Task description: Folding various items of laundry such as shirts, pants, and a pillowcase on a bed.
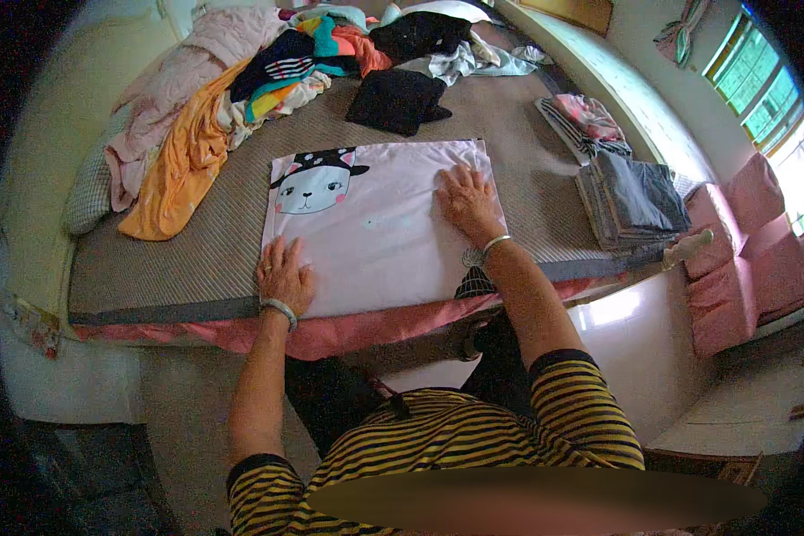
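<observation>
A pale pink rectangular cloth [368,254], pillowcase-like, lies spread at the bed's near edge. It bears a cat face in a black hat at its far left and a dark printed figure at its near right. My left hand [285,276] rests flat on its left side, close to the near corner. On its far right part, my right hand [467,201] lies palm down with the fingers spread. Neither hand grips anything. Creases run through the cloth around the right hand, while the left part looks smoother.
Beyond the cloth lies a folded black garment [399,100] on the bed's grey-brown mat [167,268]. An orange garment [184,177] and a heap of mixed clothes line the left and far sides. Folded grey clothes [633,197] are stacked at right, near a pink cushioned seat [720,268].
</observation>
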`<state>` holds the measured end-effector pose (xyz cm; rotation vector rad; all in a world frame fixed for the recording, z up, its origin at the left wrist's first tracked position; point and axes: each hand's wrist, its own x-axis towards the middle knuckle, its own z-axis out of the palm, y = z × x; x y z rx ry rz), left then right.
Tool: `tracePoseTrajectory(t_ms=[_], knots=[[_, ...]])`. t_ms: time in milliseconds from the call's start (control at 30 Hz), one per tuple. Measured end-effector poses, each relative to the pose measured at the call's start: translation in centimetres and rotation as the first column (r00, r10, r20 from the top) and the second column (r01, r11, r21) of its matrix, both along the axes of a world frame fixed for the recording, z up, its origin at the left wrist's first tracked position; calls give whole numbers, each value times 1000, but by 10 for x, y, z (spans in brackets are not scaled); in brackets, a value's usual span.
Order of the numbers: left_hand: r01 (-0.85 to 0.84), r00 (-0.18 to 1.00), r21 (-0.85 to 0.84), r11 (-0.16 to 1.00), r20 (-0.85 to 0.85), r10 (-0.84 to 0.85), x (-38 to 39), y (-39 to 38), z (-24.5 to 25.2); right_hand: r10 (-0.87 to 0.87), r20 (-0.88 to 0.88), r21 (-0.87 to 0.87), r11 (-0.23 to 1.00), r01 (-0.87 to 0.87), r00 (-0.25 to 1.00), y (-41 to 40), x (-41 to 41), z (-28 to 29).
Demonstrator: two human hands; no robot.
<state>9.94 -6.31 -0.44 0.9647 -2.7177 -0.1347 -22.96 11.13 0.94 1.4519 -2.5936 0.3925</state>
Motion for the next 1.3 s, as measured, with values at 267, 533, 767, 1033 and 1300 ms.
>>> tracePoseTrajectory(t_ms=[267,533,767,1033,1300], knots=[[7,1000,8,1000,-19,-7,-5,2,3,-224,31,-95,969,226,974,-13,-33,-12],[5,1000,-18,1000,-10,-5,-1,-1,5,-206,29,-117,971,208,978,-14,-27,-12],[94,995,24,995,-38,-93,0,-17,-5,-213,-125,-163,968,192,969,-9,-25,-12],[200,974,-5,980,112,-198,-73,-37,31,-228,-15,-194,956,221,974,-9,-29,-18],[-33,959,13,999,281,28,-158,-70,-3,-187,92,-255,945,205,978,-11,-26,-19]])
